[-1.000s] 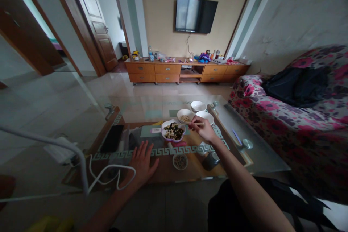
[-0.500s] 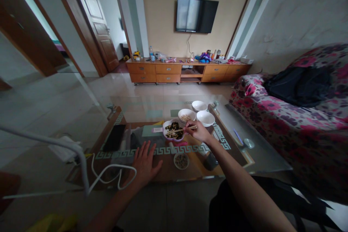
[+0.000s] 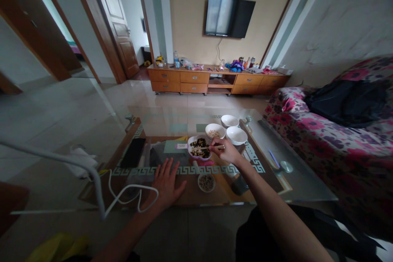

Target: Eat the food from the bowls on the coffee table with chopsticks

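Head view: right hand (image 3: 226, 152) pinches chopsticks (image 3: 211, 147), which lie level, tips pointing left into the purple bowl (image 3: 199, 148) mid-table. Left hand (image 3: 166, 183) lies flat, fingers spread, near the table's front edge, further from the bowl.

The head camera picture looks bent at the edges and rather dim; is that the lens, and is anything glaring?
Head view: wide-angle lens bows the door frames and walls outward; room light is dim and soft; the glass table mirrors the pale floor; the right hand with chopsticks looks slightly soft.
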`<state>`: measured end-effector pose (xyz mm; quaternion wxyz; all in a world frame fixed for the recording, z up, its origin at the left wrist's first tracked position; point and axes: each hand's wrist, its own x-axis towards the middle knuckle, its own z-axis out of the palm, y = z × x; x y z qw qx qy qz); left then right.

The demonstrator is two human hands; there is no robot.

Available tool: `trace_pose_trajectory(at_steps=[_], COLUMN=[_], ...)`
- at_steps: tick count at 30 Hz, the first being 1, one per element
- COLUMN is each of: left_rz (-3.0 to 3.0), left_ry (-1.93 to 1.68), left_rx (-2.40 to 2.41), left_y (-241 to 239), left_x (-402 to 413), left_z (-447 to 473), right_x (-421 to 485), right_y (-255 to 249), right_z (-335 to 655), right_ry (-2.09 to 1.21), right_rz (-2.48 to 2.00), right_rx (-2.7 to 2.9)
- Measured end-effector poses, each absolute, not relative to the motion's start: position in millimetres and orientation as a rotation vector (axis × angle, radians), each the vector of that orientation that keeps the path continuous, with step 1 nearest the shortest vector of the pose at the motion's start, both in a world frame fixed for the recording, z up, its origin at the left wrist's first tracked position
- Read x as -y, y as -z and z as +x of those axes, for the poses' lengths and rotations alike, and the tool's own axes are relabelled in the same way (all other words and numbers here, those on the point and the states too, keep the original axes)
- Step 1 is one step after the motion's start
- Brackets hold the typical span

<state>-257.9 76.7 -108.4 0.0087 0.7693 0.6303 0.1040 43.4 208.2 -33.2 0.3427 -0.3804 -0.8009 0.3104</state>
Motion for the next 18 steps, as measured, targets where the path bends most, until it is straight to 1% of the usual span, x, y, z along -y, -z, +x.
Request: trace_pose_trajectory(at_steps=[9, 18], left_rz=[2.429, 2.396], left_ry=[-0.371, -0.286], left_rx=[-1.981, -1.996], left_y=[114.6, 107.7], left_x=[-76.9, -76.2], left_z=[-258.6, -255.4], right_x=[-208.3, -227.0], right_y=[31.1, 25.4], right_z=[44.3, 81.4], right_ry=[-0.789, -0.537], right_rz=[-0.990, -1.263], right_rx=[2.011, 1.655])
